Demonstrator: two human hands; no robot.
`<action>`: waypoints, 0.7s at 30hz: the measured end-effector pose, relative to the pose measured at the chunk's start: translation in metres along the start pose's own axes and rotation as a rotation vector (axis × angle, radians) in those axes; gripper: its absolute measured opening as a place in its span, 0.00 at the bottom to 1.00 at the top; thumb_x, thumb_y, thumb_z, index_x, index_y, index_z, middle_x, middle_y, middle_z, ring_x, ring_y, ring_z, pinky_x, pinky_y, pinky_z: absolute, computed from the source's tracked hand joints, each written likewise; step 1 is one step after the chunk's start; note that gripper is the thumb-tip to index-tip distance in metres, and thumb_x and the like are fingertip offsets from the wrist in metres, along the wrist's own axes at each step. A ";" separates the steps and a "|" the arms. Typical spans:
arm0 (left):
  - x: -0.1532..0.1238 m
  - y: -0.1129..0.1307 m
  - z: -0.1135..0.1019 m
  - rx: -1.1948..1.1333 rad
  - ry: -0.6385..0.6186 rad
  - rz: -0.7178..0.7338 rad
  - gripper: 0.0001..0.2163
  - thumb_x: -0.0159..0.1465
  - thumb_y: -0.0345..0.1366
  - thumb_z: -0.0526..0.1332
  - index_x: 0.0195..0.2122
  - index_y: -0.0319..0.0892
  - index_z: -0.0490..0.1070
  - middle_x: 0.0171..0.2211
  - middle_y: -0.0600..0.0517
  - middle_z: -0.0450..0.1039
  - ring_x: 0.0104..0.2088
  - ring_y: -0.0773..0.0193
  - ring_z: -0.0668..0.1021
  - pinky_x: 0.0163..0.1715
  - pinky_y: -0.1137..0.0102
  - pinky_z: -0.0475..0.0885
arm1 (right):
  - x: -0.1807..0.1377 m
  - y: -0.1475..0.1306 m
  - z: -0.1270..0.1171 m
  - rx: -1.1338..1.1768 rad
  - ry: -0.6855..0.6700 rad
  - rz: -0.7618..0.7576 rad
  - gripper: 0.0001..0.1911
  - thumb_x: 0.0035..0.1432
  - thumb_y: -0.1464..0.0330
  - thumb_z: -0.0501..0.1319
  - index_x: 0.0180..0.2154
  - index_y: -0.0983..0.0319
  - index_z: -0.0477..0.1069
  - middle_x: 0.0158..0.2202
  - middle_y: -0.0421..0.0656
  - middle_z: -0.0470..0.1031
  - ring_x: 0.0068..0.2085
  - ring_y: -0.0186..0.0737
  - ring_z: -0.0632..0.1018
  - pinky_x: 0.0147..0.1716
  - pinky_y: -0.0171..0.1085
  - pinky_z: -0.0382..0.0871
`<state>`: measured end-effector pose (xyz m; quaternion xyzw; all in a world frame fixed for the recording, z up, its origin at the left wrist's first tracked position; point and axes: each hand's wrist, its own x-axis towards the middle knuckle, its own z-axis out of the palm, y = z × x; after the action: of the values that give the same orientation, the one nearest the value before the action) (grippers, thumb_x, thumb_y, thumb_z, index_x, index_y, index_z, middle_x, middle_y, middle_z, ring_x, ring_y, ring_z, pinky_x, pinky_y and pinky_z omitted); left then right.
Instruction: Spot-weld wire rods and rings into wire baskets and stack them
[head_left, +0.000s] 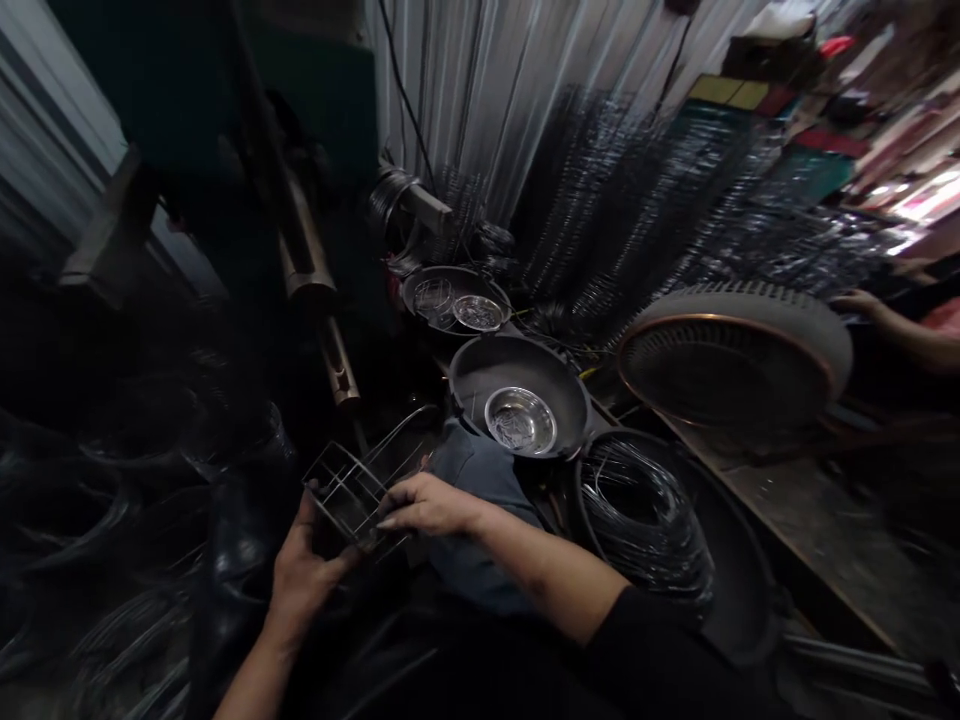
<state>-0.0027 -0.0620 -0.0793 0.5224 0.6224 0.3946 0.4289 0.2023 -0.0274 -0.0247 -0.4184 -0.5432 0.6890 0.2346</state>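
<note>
At the left, the left hand spans the wire frame, fingers spread around its left side, fingertips at the upper-left corner and thumb at the lower edge. The frame is held tilted in the air, its crossed wires already forming an open, box-like shape with a longer wire rising beyond it. The right hand has its fingers bent together on the frame's right-hand wires; whether they also pinch a loose piece is too blurred to tell. The shaping looks well advanced, though any joints left to finish cannot be made out. Beyond, the far basin has round wire pieces towards its left edge. The nearer basin carries a steel bowl by its near edge, seemingly holding small wire pieces. Rightmost, a wire coil, apparently uncut stock, lies against a dark pan's left edge.
</note>
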 end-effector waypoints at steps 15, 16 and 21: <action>-0.005 -0.002 0.001 -0.143 0.227 -0.087 0.39 0.39 0.48 0.74 0.54 0.46 0.66 0.48 0.46 0.74 0.49 0.42 0.75 0.53 0.45 0.67 | 0.063 -0.016 0.017 0.756 0.317 -0.100 0.22 0.33 0.64 0.74 0.32 0.65 0.72 0.24 0.38 0.74 0.23 0.32 0.75 0.22 0.30 0.65; -0.005 -0.002 0.000 -0.117 0.225 -0.097 0.39 0.39 0.49 0.75 0.53 0.46 0.67 0.48 0.45 0.74 0.49 0.42 0.75 0.54 0.45 0.66 | 0.064 -0.017 0.018 0.782 0.343 -0.100 0.19 0.34 0.67 0.74 0.31 0.65 0.72 0.23 0.38 0.74 0.23 0.32 0.74 0.22 0.31 0.66; -0.005 -0.007 -0.003 -0.045 0.247 -0.040 0.40 0.41 0.51 0.73 0.55 0.47 0.65 0.48 0.48 0.73 0.49 0.42 0.75 0.55 0.45 0.65 | 0.061 -0.021 0.019 0.849 0.382 -0.072 0.09 0.37 0.73 0.67 0.26 0.64 0.69 0.17 0.35 0.70 0.18 0.30 0.69 0.17 0.30 0.62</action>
<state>-0.0071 -0.0681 -0.0843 0.4476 0.6718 0.4612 0.3682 0.1509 0.0158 -0.0232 -0.3857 -0.1744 0.7525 0.5046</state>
